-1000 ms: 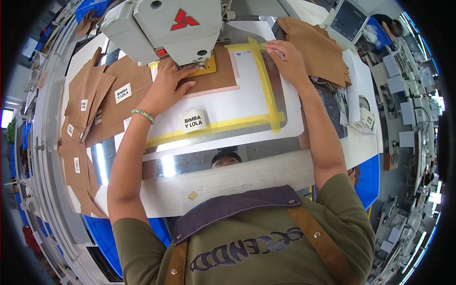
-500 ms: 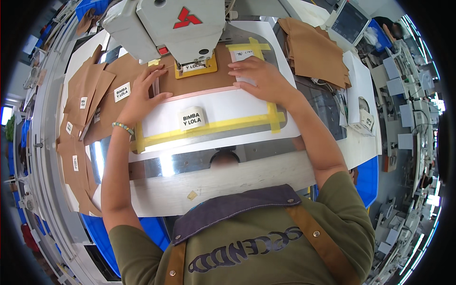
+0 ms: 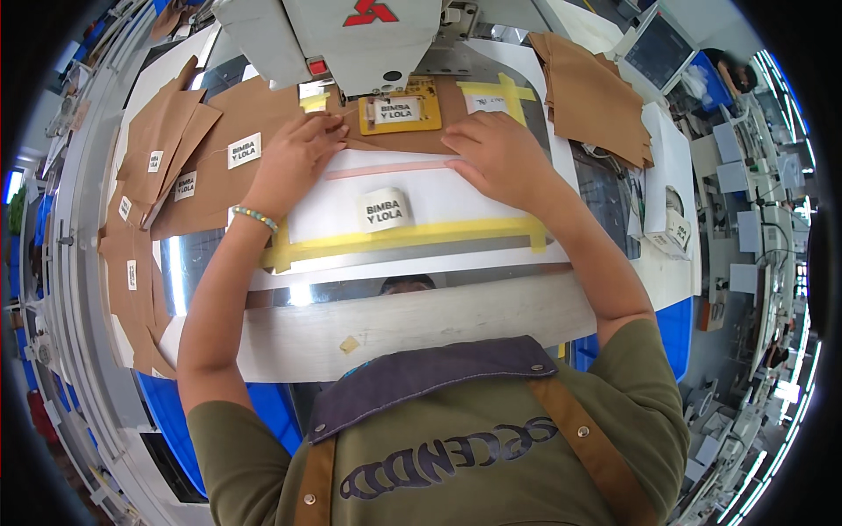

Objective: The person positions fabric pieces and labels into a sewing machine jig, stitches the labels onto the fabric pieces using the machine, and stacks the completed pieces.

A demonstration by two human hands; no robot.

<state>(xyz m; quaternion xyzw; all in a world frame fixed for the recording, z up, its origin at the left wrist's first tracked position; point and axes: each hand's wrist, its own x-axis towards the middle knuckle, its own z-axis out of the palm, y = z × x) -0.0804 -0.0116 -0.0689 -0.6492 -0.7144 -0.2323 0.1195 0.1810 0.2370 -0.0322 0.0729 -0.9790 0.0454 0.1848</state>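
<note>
"Where is the brown panel (image 3: 395, 143)?"
"Below the white machine head (image 3: 368, 53), between both hands. A yellow frame (image 3: 431, 114) sits on it, around a white label (image 3: 396, 110)."
"What are the hands doing?"
"The left hand (image 3: 298, 158) pinches the panel's near edge, fingers bunched. The right hand (image 3: 504, 162) rests at its right part, thumb spread from fingers — whether it grips, I cannot tell."
"And nearer the wearer?"
"A pink strip (image 3: 386, 169), then a small white piece (image 3: 383, 209) with dark print."
</note>
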